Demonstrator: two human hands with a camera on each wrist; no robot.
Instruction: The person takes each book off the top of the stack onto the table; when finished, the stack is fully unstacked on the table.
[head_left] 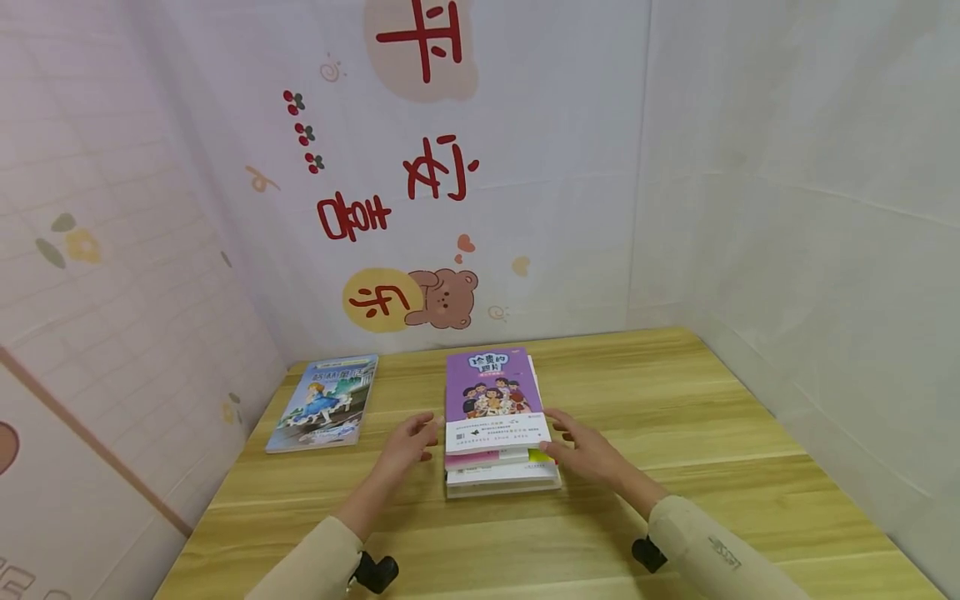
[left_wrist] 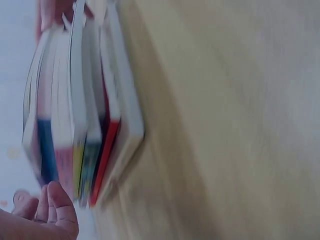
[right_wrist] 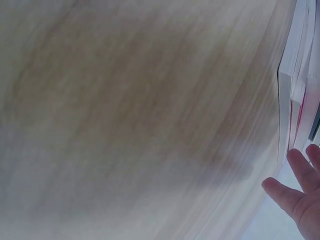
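Sleeves: a left sleeve and a right sleeve are framing the near side, with a left black wrist unit and a right black wrist unit showing beneath the cuffs.
Left hand: this hand is hovering just beside the stack's left side, fingers loosely bent and parted, holding nothing.
Right hand: this hand is bordering the opposite side, thumb and fingers spread wide, gripping nothing; whether its fingertips are touching the covers, I cannot tell.
Book stack: this pile is standing on the wood-grain worktop, between the two hands.
Top cover: a purple children's book is lying uppermost, set farther back than the lower books, which are jutting towards the person.
Slip risk: the edges are sitting out of line, so in my judgement uneven side pressure could be sliding one volume over another; smooth covers would be the likely cause.
Grip risk: fingers meeting only the upper volumes could be leaving the bottom one behind, or shearing the pile midway.
Page risk: page edges are appearing slightly splayed in the left wrist view, so a fingertip could be catching between leaves and creasing them.
Lone storybook: a volume with a blue-dressed girl on its cover is lying well apart, near the worktop's left edge; a wide sweep of the left arm could be nudging it over.
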